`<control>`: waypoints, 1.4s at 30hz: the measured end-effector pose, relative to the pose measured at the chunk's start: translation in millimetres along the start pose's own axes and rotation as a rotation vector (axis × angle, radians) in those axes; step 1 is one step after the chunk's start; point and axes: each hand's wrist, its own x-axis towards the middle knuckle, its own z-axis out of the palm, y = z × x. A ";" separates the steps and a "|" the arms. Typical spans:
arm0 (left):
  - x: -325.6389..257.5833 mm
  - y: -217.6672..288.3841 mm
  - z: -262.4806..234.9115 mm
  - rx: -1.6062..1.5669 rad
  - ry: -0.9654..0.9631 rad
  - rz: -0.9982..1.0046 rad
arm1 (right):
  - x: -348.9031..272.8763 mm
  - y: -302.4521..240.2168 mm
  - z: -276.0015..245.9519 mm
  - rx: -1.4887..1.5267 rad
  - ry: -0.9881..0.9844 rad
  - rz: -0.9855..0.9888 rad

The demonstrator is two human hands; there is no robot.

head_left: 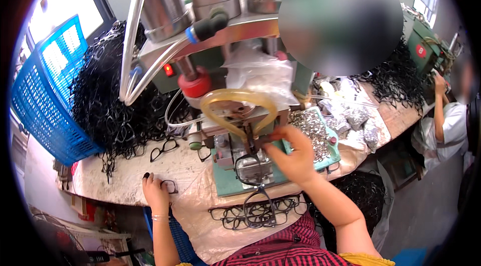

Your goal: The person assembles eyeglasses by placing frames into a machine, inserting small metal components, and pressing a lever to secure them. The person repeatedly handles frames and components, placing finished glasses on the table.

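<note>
At the left of the bench, my left hand is closed on a black glasses frame close to the tabletop. My right hand reaches up to the press head in the middle, thumb and fingers pinched together. Whatever lies between those fingertips is too small to make out. Just beneath them, a dark glasses frame sits at the work fixture on the machine's green base. A yellowish curved tube arches over the fixture.
Tangled black frames heap beside a blue crate on the left. Several frames lie on the sheet by my lap. Right of the press stand a green tray of small metal parts and plastic bags. A co-worker sits far right.
</note>
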 end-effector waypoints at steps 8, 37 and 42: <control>45.3 158.7 -117.4 -1.221 0.404 0.155 | -8.7 -6.3 20.9 0.453 -0.050 0.269; -51.0 180.1 -107.6 -0.657 0.269 0.738 | -20.0 79.0 -59.4 -0.520 0.118 -0.060; 12.5 110.2 -127.3 -0.498 0.672 -0.014 | -61.7 93.6 -76.9 0.370 0.579 0.381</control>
